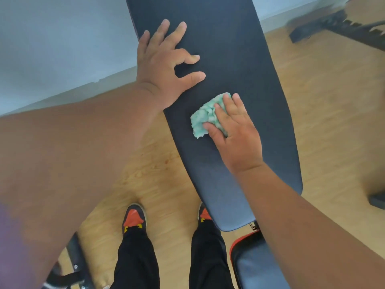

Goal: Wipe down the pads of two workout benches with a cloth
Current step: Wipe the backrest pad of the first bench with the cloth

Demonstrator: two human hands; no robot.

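A long dark back pad (227, 59) of a workout bench runs from the top centre down to the lower middle. A crumpled light-green cloth (203, 117) lies on the pad's middle. My right hand (235, 132) lies flat on the cloth, fingers spread over it, pressing it against the pad. My left hand (164, 65) rests higher up near the pad's left edge, fingers spread and touching the pad. The bench's seat pad (252, 265), dark with a red rim, shows at the bottom right.
My two feet in black-and-orange shoes (134, 217) stand on the wooden floor (323, 122) beside the bench. A pale wall (62, 38) lies to the left. Another bench frame (341, 28) sits top right. Dark metal equipment (73, 265) shows bottom left.
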